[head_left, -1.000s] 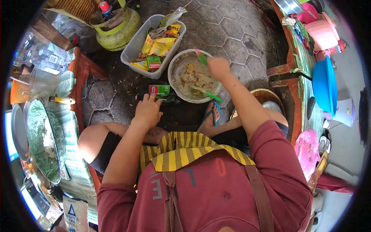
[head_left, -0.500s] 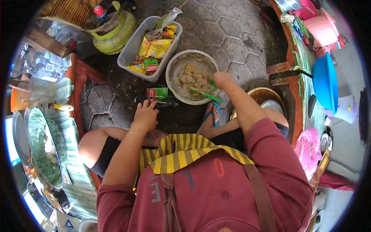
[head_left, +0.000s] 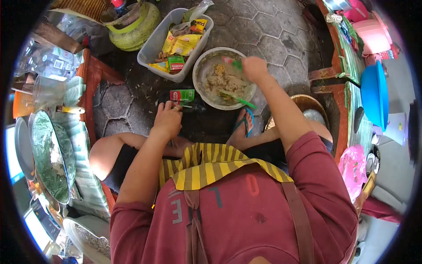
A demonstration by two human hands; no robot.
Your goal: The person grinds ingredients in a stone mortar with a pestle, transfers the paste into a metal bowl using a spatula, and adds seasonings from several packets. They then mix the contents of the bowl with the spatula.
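My right hand (head_left: 255, 69) is closed on a small green and red sachet (head_left: 233, 62), blurred by motion, over the right rim of the metal bowl (head_left: 197, 88). A pale, lumpy mixture (head_left: 226, 82) with a yellowish patch lies inside the bowl. A green-handled utensil (head_left: 241, 101) rests in it, its handle crossing the near rim. My left hand (head_left: 168, 118) is low over the floor with its fingers curled, just below a green and red packet (head_left: 182, 95). A thin pale piece (head_left: 187, 106) pokes out beside those fingers; whatever they grip is hidden.
A clear plastic tub (head_left: 145, 59) with yellow packets stands beyond the bowl, beside a green gas cylinder (head_left: 136, 33). Low red-framed benches flank me, the left one (head_left: 86, 105) bearing a green tray (head_left: 44, 145). A blue basin (head_left: 373, 94) is at right.
My right hand has lifted slightly, bringing the sachet up toward the bowl's upper right side. My left hand stays by the floor packet. The view has shifted a little.
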